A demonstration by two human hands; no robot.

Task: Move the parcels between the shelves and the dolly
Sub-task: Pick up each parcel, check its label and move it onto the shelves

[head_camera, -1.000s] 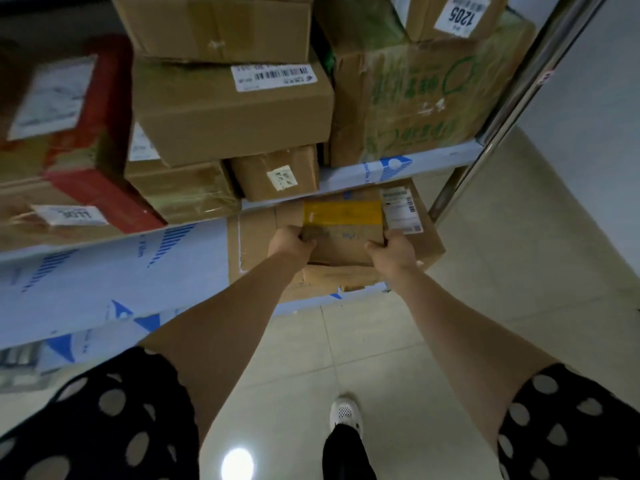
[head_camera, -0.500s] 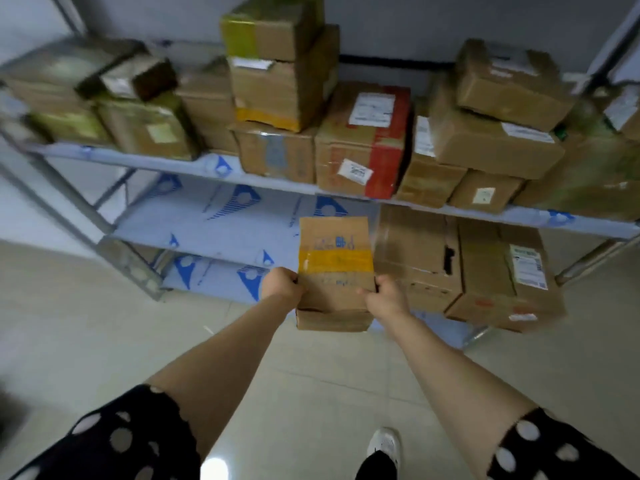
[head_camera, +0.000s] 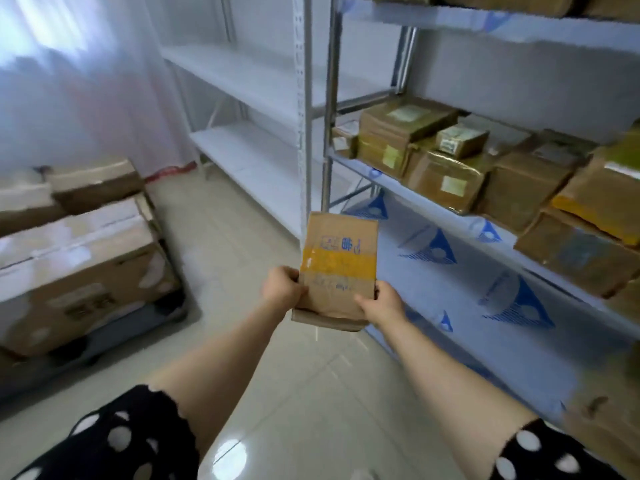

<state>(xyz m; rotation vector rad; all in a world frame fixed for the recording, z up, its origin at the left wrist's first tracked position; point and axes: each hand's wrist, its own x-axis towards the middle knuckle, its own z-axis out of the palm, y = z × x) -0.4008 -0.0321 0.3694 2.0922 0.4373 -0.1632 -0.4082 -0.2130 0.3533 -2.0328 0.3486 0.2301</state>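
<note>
Cardboard boxes sit stacked on the dolly at the far left, low on the floor and well apart from the hands. Bare white racks stand behind it.

Next comes the left hand, its fingers curled round the near left corner of the parcel. The parcel is a flat brown box with a yellow tape band across it. It is held in the air in front of the person, above the tiled floor, between the dolly and the shelves. Its long axis runs away from the body, near end in the grip and far end free. The right hand clamps the near right corner in the same way. On the right, the shelves carry more parcels on the middle level.

The move to come looks to turn on this: the dolly lies left of the parcel and lower, so the left hand is the nearer one and would lead the swing.

A second ago both hands were on the parcel at the lower shelf; half a second ago it was already lifted clear, facing the full shelves. Since then the view has turned left, the dolly has come into sight, and the grip is unchanged.
</note>
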